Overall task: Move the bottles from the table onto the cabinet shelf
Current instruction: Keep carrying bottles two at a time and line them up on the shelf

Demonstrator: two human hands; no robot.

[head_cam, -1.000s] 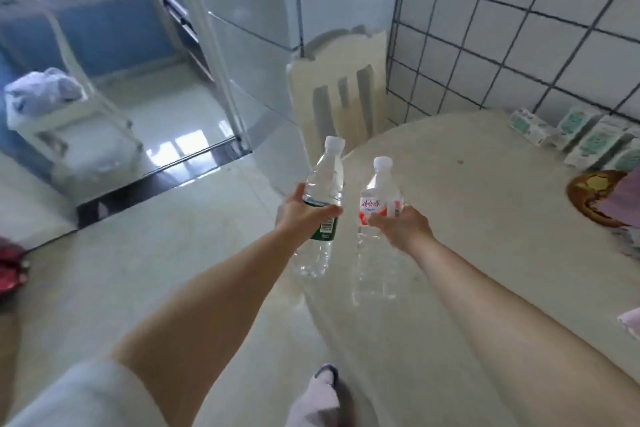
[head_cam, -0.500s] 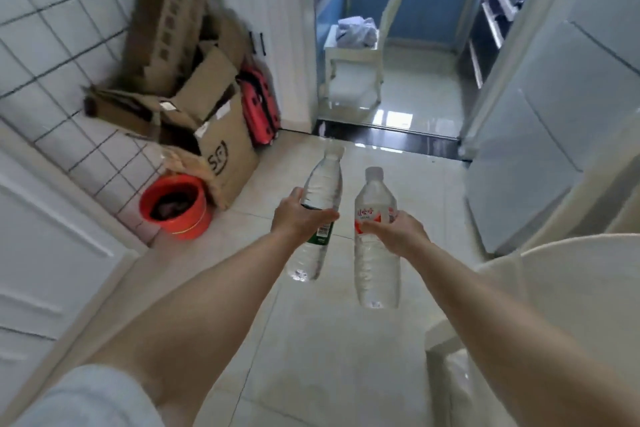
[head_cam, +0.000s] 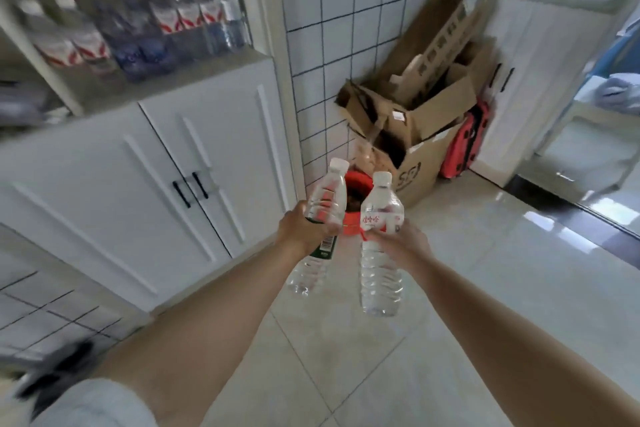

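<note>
Two held bottles (head_cam: pixel 349 239) side by side before the cabinet (head_cam: pixel 145 184), shelved bottles (head_cam: pixel 138 28) above left, boxes (head_cam: pixel 415 121) behind.

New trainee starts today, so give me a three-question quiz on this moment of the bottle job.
1. True or false: the left hand holds the bottle with the green label.
2. Multiple choice: where do bottles already stand? A) on the floor B) on the shelf C) in the cardboard box
3. Fill in: the right hand holds a bottle with a ___ and white label.

Key
1. True.
2. B: a blurred row of bottles stands on the shelf above the white doors.
3. Red: the red-label bottle is upright, over the floor.
</note>
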